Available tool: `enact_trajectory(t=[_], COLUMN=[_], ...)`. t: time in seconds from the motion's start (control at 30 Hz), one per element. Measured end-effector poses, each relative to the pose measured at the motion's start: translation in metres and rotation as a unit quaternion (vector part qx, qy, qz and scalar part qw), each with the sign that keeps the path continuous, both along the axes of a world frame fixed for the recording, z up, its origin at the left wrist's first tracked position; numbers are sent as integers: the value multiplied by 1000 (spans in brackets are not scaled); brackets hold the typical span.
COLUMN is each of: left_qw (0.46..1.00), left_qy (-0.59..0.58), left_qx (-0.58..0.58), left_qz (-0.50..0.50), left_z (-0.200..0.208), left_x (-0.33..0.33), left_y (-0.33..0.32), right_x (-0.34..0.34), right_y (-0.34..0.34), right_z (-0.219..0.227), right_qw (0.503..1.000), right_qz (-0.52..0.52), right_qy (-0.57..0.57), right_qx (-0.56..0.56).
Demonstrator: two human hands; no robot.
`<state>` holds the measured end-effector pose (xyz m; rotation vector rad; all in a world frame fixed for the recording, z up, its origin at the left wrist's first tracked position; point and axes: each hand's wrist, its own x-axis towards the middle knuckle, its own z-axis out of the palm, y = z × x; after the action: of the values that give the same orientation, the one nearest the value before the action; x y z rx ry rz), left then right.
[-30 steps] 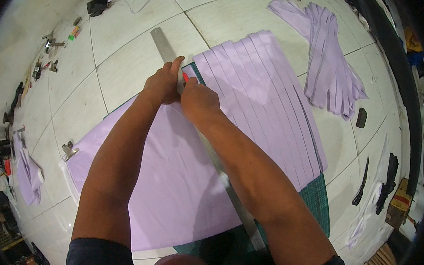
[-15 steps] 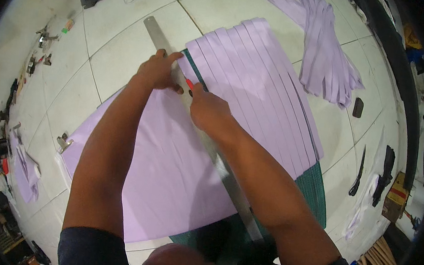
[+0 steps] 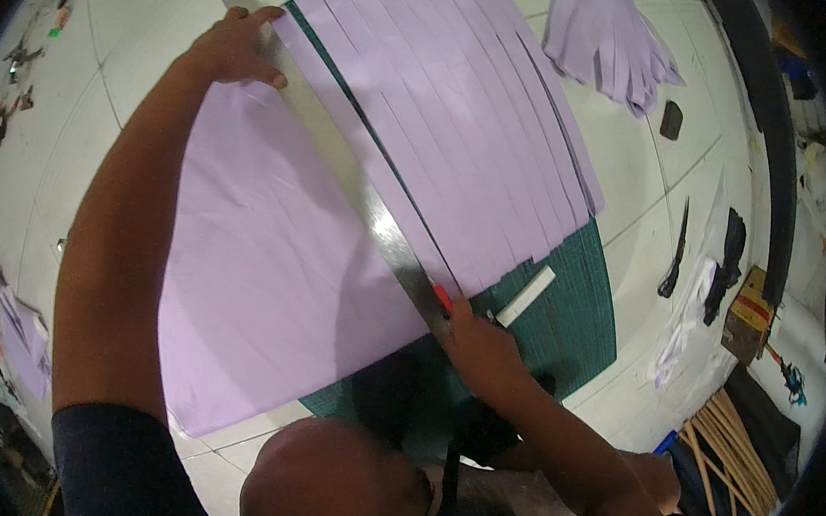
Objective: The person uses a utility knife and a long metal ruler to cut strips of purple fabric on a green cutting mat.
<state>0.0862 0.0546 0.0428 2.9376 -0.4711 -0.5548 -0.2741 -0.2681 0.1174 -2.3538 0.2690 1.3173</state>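
Observation:
A long metal ruler [image 3: 329, 159] lies slantwise over a sheet of lilac fabric [image 3: 266, 276]. My left hand [image 3: 235, 48] presses on its far end, thumb and fingers spread. Near the ruler's other end, my right hand [image 3: 483, 353] is closed around a red cutter knife [image 3: 443, 297] against the ruler's right edge; its blade is hidden. Right of the ruler, the fabric is in long parallel strips [image 3: 444, 115], and a narrow gap shows the green cutting mat [image 3: 574, 309] beneath. Beside my right hand, a white bar [image 3: 526, 296] rests on the mat.
A bunch of lilac strips [image 3: 605, 40] lies at the far right on the tiled floor, above a small dark block [image 3: 671, 120]. Further right are black scissors [image 3: 676, 250], a cardboard box [image 3: 750, 314] and wooden sticks [image 3: 732, 458]. Tools and cloth scraps line the left edge.
My right hand has drawn the knife toward me along the ruler, from near my left hand to the fabric's near edge. My left hand keeps its place on the ruler. The view has shifted.

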Motion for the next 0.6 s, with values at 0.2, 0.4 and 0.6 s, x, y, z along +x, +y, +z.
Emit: enact_trajectory(t=[0.2, 0.4, 0.6], left_qw=[1000, 1000, 999], left_qy=[9, 14, 24], left_qx=[-24, -2, -34], left_qz=[-1, 10, 13], left_z=[0, 8, 9], left_x=[-1, 0, -7], left_y=[2, -2, -11], right_x=[-65, -90, -88], right_y=[-37, -49, -61], right_z=[22, 20, 40], right_qw=[992, 996, 996], right_qz=[13, 28, 65], right_qy=[118, 67, 6], right_qx=[-51, -50, -63])
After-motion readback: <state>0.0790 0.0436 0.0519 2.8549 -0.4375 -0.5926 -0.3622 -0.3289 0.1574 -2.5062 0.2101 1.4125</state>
